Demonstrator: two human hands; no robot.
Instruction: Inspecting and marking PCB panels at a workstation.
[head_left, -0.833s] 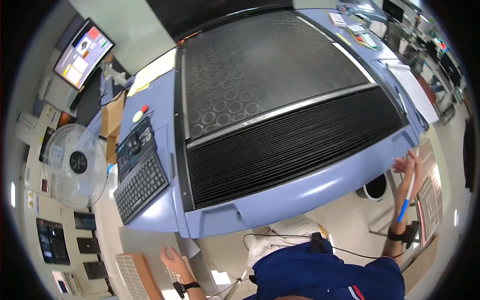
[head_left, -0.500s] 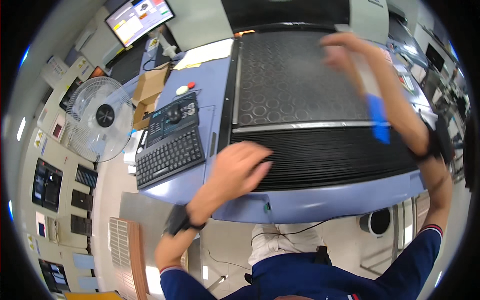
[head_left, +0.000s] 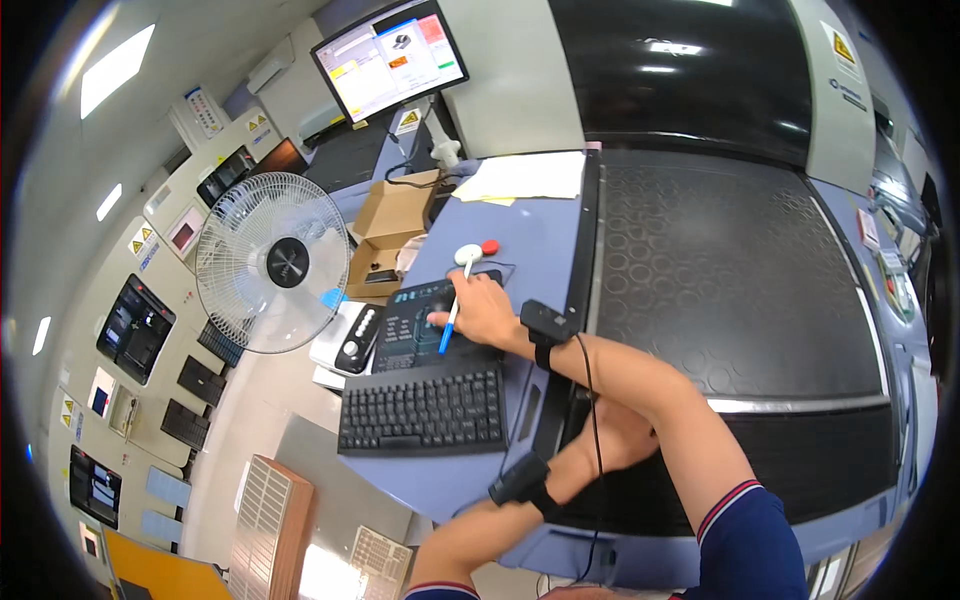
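Observation:
My right hand (head_left: 480, 308) reaches across to the left and rests over the black mouse (head_left: 441, 298), which its fingers mostly cover. A slim pen-like stick (head_left: 447, 337), white with a blue end, is held in the same hand. My left hand (head_left: 618, 438) is lower down, under my right forearm, over the black ribbed cover (head_left: 740, 470). Its fingers are largely hidden, and I cannot see anything in it. Just below the mouse lies a black keyboard (head_left: 425, 412). A dark printed mat (head_left: 405, 335) lies under the mouse.
A black bed with raised rings (head_left: 700, 270) fills the right side. Red (head_left: 490, 246) and white (head_left: 467, 255) buttons, papers (head_left: 525, 177), an open cardboard box (head_left: 390, 235) and a lit monitor (head_left: 390, 60) stand farther back. A fan (head_left: 275, 262) is at left. A cable hangs from my right wrist.
My right hand has swung from above the ringed bed to the mouse, carrying the stick. My left hand is now beneath my right forearm. The view has turned left.

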